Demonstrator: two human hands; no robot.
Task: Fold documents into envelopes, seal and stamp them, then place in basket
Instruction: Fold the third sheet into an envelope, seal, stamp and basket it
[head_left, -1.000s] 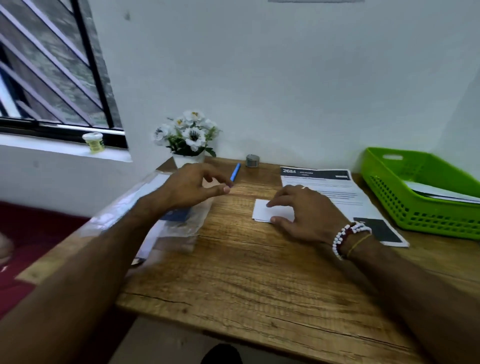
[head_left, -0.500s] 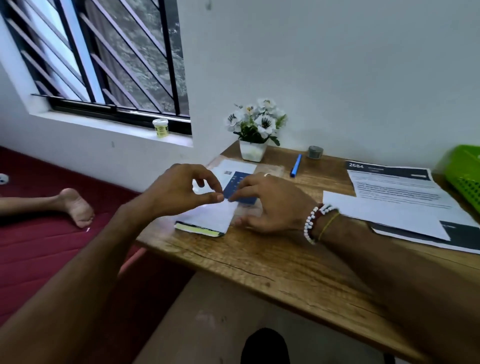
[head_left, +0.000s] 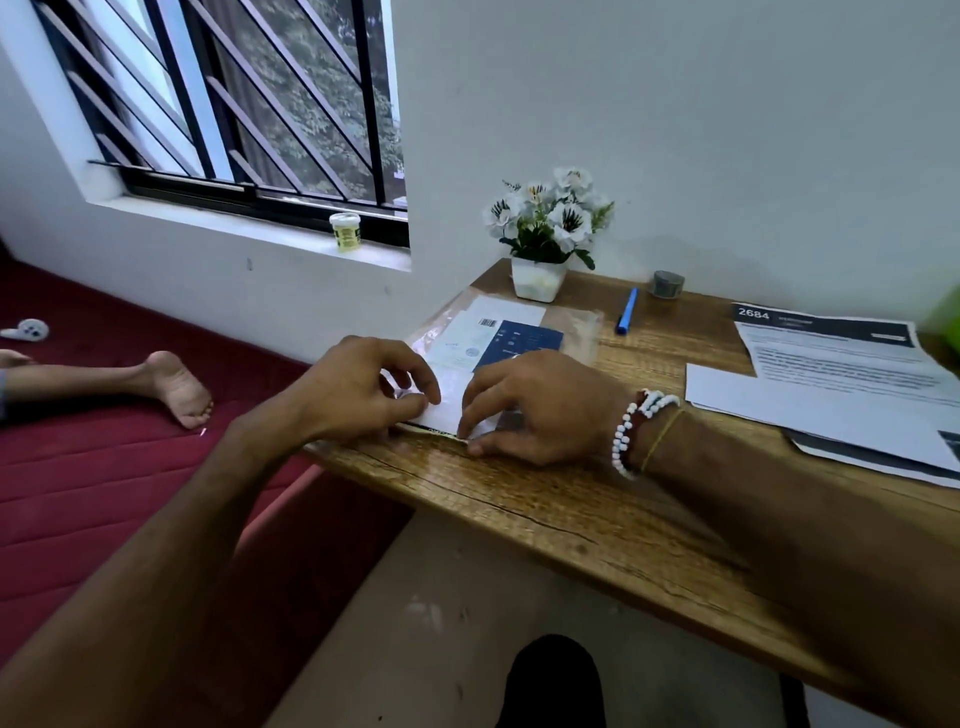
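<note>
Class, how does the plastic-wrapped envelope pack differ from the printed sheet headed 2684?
The envelope pack sits in clear wrap; the printed sheet is bare. The left hand and right hand work at the pack; the sheet lies untouched further right. Both lie flat on the wooden table.

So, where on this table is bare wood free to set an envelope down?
Bare wood lies between the blue pen and the documents, and along the near edge of the table. Crowded: the left corner, where the left hand and right hand pinch the envelope pack before the flower pot.
</note>
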